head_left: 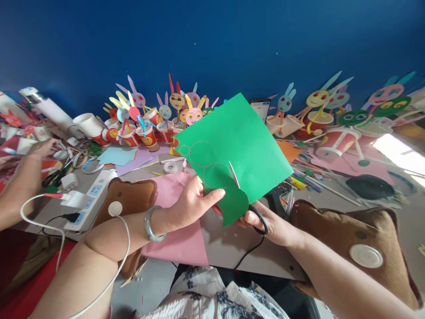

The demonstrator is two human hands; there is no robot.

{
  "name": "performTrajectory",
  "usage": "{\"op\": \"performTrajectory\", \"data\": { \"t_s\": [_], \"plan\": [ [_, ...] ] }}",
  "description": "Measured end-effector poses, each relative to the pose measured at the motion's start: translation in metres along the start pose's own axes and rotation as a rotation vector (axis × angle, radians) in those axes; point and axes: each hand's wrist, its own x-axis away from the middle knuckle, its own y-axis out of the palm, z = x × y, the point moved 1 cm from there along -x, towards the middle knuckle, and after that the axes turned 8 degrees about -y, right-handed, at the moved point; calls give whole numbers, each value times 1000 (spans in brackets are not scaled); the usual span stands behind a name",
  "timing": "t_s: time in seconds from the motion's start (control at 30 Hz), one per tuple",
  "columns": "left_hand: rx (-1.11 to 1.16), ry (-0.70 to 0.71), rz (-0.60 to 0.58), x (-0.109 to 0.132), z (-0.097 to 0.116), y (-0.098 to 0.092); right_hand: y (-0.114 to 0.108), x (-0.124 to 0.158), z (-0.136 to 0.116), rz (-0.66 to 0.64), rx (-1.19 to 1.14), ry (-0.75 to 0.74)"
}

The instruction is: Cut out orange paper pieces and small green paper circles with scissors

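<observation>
I hold a green paper sheet [242, 141] above the table, with several circles pencilled on its lower left part. My left hand [191, 201] pinches the sheet's lower edge, thumb on top; a pale bracelet sits on that wrist. My right hand [270, 223] grips black-handled scissors [247, 201] from under the sheet. Their blades stick up through a cut beside one drawn circle. A pink sheet [179, 239] lies on the table beneath my hands.
Paper-cup rabbits [146, 133] with coloured ears crowd the table's back edge. A white power strip [91, 195] and cable lie left, brown cushions [361, 239] at both sides. Another person's hand [40, 148] reaches in at far left. A phone [260, 108] stands behind the sheet.
</observation>
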Motion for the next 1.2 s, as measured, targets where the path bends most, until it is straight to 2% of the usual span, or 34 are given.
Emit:
{"op": "performTrajectory", "data": {
  "t_s": [0.17, 0.33, 0.53, 0.63, 0.93, 1.2],
  "plan": [
    [35, -16, 21, 1, 2, 1, 1, 0, 1, 16, 1, 15],
    [84, -76, -32, 1, 6, 0, 1, 0, -3, 36, 24, 28],
    [225, -80, -116, 1, 8, -2, -3, -2, -8, -7, 46, 40],
    [225, -157, -142, 4, 9, -1, -2, -3, -11, -26, 44, 55],
    [152, -204, -100, 9, 7, 2, 10, -6, -11, -24, -22, 116],
    [131, -203, -104, 9, 7, 2, 8, -5, -8, -5, 38, 143]
  ]
}}
